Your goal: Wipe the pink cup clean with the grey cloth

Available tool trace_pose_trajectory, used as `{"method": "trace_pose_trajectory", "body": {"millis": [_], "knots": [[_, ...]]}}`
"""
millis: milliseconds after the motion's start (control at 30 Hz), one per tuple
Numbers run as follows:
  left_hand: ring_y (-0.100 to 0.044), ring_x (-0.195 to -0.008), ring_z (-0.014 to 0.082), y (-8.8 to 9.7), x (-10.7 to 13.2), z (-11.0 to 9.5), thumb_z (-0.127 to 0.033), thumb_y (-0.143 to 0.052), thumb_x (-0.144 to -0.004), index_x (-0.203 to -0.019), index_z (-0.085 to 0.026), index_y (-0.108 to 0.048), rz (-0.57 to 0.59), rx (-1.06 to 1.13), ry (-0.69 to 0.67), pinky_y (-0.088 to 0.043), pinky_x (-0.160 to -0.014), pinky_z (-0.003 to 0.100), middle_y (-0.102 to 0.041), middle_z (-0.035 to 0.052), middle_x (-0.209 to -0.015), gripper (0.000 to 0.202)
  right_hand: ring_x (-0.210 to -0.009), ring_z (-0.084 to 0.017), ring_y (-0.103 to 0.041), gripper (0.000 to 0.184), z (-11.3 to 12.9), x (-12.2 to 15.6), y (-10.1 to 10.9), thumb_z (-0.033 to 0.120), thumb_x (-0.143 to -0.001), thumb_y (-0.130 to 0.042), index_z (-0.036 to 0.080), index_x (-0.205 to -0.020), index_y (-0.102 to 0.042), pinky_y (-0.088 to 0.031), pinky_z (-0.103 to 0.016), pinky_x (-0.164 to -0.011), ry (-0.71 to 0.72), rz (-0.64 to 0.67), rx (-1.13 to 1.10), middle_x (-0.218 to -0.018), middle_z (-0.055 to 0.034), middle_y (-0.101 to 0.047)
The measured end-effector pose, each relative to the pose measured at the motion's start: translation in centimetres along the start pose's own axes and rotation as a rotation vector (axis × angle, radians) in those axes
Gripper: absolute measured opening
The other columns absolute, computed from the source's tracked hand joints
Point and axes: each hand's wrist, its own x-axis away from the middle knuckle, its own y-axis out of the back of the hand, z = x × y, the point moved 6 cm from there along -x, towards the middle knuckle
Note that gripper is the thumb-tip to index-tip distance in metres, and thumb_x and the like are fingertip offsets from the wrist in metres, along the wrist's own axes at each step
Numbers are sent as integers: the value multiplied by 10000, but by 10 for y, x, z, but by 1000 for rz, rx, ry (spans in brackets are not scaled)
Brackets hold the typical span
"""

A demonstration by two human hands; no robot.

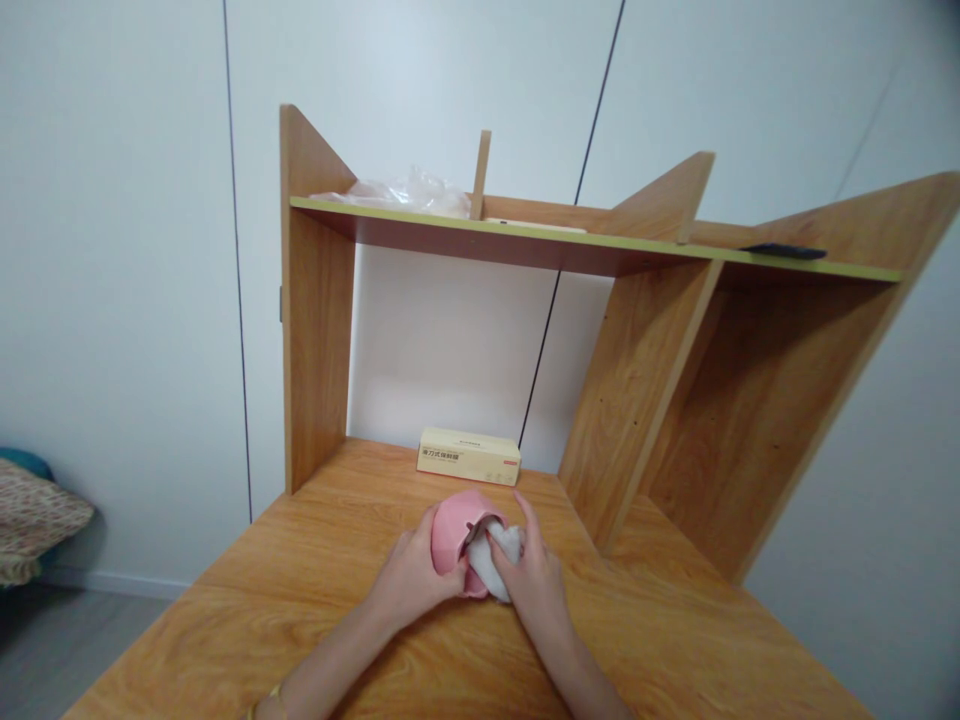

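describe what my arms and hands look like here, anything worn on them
Both the left hand and the right hand are ungloved, with slim fingers. A yellowish-gold band, perhaps a bracelet, circles the left arm near the picture's bottom edge. The right arm shows no sleeve or band.

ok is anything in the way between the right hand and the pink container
Only the white cloth, which the right hand holds at the opening of the pink container. The box stands behind, clear of that gap.
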Motion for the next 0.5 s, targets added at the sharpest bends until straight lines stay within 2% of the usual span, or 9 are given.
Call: {"method": "trace_pose_trajectory", "body": {"millis": [100,167,300,500], "knots": [[-583,-853,320,4,3,-8,-353,-621,-625,-1189,-165,-464,-42,-225,-76,-428,-762,387,-634,114,-965,615,-796,-230,-598,512,11,2,5,305,-779,-468,200,-1269,-359,-457,-353,-715,164,-15,48,-896,-79,-636],[-590,-837,327,4,4,-10,-355,-608,-634,-1203,-161,-458,-45,-284,-100,-427,-752,391,-639,121,-955,620,-845,-231,-588,515,14,2,7,297,-782,-467,199,-1273,-347,-446,-364,-755,216,-25,56,-986,-96,-617],[-598,-844,326,3,6,-12,-361,-606,-629,-1225,-160,-438,-36,-313,-114,-431,-754,382,-640,122,-965,651,-823,-227,-597,588,5,1,3,327,-782,-472,172,-1313,-274,-456,-324,-680,99,4,57,-940,-89,-619],[-604,-878,286,0,9,-20,-367,-558,-669,-1231,-159,-421,-1,-408,-128,-449,-782,350,-630,105,-1026,615,-755,-224,-624,555,-6,2,-12,317,-785,-478,175,-1300,-326,-424,-277,-625,-48,184,121,-829,-62,-658]]}}
